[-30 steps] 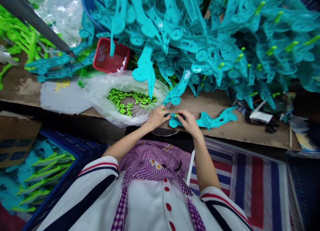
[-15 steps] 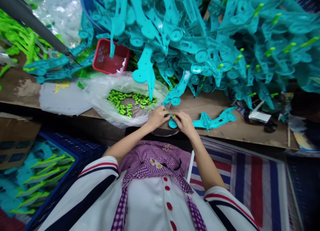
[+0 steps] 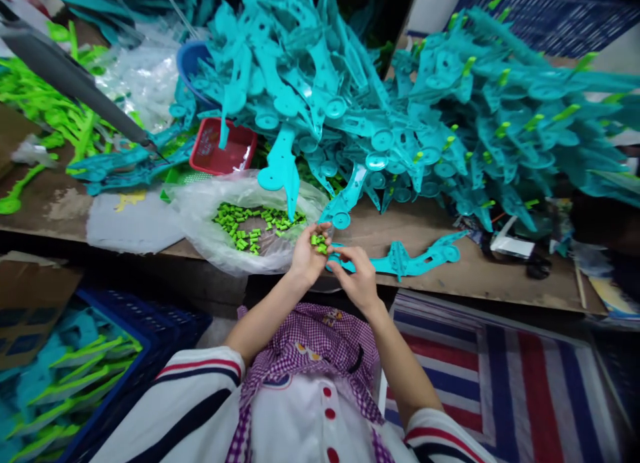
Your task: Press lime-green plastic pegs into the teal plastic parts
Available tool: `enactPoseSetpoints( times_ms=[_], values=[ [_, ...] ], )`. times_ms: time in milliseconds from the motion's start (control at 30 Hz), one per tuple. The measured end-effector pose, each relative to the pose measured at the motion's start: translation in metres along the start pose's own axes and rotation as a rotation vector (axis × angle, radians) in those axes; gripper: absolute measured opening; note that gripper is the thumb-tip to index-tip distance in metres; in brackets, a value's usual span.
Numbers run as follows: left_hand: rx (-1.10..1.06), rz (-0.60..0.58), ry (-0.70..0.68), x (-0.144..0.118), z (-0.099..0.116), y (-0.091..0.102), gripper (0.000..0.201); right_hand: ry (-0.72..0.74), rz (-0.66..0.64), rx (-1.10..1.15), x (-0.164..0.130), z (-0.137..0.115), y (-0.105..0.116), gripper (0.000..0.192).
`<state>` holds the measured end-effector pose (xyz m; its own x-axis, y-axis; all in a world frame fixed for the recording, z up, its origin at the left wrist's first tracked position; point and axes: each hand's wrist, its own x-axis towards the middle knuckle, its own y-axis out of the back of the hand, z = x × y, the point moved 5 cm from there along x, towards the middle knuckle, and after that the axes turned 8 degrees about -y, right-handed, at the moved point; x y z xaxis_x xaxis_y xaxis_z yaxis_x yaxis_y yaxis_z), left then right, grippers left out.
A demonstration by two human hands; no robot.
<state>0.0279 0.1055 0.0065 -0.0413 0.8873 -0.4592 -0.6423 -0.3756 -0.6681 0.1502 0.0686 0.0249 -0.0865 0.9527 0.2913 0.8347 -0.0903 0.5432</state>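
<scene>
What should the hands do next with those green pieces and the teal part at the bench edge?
Probably pick one green clip from the cupped left hand with the right hand and press it onto the teal part lying flat on the bench. That part shows no green clip, unlike the pile on the right.

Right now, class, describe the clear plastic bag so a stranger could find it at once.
Start at the wooden bench under the big heap of teal parts. At its front edge, just beside the left hand, lies the clear plastic bag. Only it holds small loose green pegs; the red tray behind is rigid.
</scene>
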Motion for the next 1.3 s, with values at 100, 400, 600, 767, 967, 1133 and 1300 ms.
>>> enactPoseSetpoints(
  times_ms=[100, 400, 600, 767, 967, 1133, 1300],
  values=[
    [-0.138, 0.049, 0.048, 0.000, -0.008, -0.024, 0.018, 0.017, -0.040, 0.017, 0.004, -0.015, 0.004, 0.020],
    [-0.138, 0.016, 0.178, -0.004, -0.035, -0.069, 0.019, -0.120, -0.168, -0.139, 0.035, -0.002, 0.043, 0.012],
    [-0.199, 0.000, 0.326, -0.001, -0.061, -0.089, 0.023, -0.155, 0.007, 0.002, 0.035, 0.011, 0.074, 0.014],
    [-0.079, 0.017, 0.325, 0.012, -0.086, -0.082, 0.018, -0.276, 0.168, 0.248, 0.020, 0.040, 0.073, 0.025],
    [0.437, -0.285, 0.112, 0.016, -0.089, -0.073, 0.012, -0.495, 0.360, 0.400, -0.016, 0.095, 0.126, 0.037],
    [1.411, -0.838, -0.508, 0.016, -0.092, -0.096, 0.025, -0.487, 0.543, 0.156, -0.017, 0.171, 0.206, 0.041],
    [2.058, -1.011, -0.583, 0.026, -0.118, -0.087, 0.043, -0.412, 0.480, -0.198, 0.002, 0.215, 0.228, 0.042]
  ],
)
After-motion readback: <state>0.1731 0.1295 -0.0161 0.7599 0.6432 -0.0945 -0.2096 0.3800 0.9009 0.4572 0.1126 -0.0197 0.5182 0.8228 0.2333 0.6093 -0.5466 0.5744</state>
